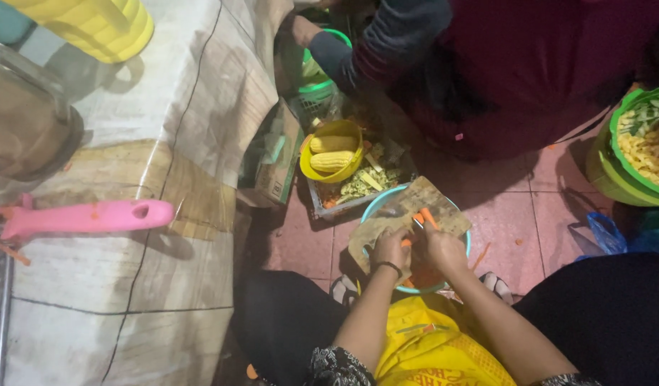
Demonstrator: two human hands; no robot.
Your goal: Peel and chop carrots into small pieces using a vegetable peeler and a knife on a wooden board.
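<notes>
Down low, both hands over a wooden board (pixel 433 200) laid across a teal basin (pixel 381 199) on the pink tiled floor (pixel 536 207). Left hand (pixel 391 248), dark band at the wrist, curled down on the board, fingers bent over a small orange carrot piece (pixel 406 242); grip partly hidden, so hard to say how tight. Right hand (pixel 443 246) closed around something near a carrot stick (pixel 428 217) that juts out past the knuckles toward the board's far end; whether a knife sits in that fist, cannot tell. More orange bits showing in the basin under the board's near edge.

Just beyond the basin, a crate (pixel 343 204) of pale green scraps, and on its corner a yellow bowl (pixel 322 171) with two corn cobs (pixel 331 151). Further back, another person in a dark red top, one hand (pixel 298 28) at a green basket (pixel 316 89). Far right, a green tub (pixel 618 168) of cut yellow and green vegetables. On the left, a covered table (pixel 165 100) with a pink handle (pixel 86 216) lying across it and a yellow jug (pixel 93 25) at the top edge.
</notes>
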